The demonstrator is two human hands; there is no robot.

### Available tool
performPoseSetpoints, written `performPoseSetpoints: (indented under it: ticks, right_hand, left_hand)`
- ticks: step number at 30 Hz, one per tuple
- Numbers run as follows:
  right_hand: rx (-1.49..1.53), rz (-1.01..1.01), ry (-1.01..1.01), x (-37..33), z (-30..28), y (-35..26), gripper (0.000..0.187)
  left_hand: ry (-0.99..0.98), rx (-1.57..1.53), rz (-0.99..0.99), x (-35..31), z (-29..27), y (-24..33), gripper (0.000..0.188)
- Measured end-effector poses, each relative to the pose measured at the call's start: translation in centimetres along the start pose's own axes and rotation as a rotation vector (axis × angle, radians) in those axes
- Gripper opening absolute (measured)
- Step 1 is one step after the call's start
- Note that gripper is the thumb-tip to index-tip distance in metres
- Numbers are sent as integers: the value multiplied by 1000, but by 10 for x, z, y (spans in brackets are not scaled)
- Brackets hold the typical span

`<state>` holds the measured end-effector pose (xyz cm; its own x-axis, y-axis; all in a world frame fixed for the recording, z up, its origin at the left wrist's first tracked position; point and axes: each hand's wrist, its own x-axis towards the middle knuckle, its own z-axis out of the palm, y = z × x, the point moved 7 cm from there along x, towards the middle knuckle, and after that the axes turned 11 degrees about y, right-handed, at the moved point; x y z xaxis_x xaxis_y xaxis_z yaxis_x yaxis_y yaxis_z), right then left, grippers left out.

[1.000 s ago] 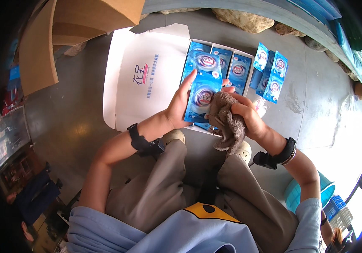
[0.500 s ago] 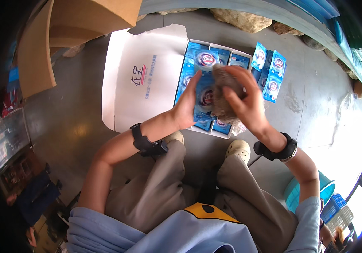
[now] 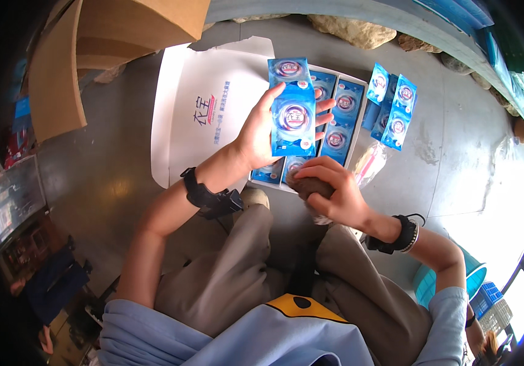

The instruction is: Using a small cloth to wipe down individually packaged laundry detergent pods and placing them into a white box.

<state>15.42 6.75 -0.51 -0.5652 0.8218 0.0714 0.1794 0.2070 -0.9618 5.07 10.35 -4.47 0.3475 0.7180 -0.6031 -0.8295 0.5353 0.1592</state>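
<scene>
A strip of blue sachets (image 3: 291, 113) with round white-and-purple prints lies across the palm of my left hand (image 3: 256, 137). My left thumb presses its near-left edge, and the other fingers reach out beneath it on the right side. Lower and to the right, my right hand (image 3: 348, 198) is wrapped round a bunched grey-brown rag (image 3: 317, 190). Behind both hands is an open white carton (image 3: 354, 122), divided into compartments filled with more blue sachets (image 3: 338, 139). Its white lid (image 3: 182, 128) lies folded out to the left, and my left hand hides part of the carton.
Right of the carton, more blue sachet strips (image 3: 398, 116) lie on the grey floor (image 3: 439, 122), near a clear plastic wrapper (image 3: 372, 163). A brown cardboard box (image 3: 57, 85) stands at the upper left. Rocks (image 3: 353, 30) line the far edge, and a turquoise tub (image 3: 423, 283) sits lower right.
My right hand with the rag has come down toward me, off the sachets. My left hand has lifted the strip slightly, so its prints now show fully.
</scene>
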Motion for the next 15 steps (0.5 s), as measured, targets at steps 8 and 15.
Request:
performPoseSetpoints:
  ticks: [8, 15]
  right_hand:
    - [761, 941, -203, -20, -15, 62, 53]
    - [789, 1131, -239, -27, 0, 75, 53]
  left_hand:
    - [-28, 328, -67, -31, 0, -14, 49]
    - [-73, 578, -264, -68, -1, -55, 41]
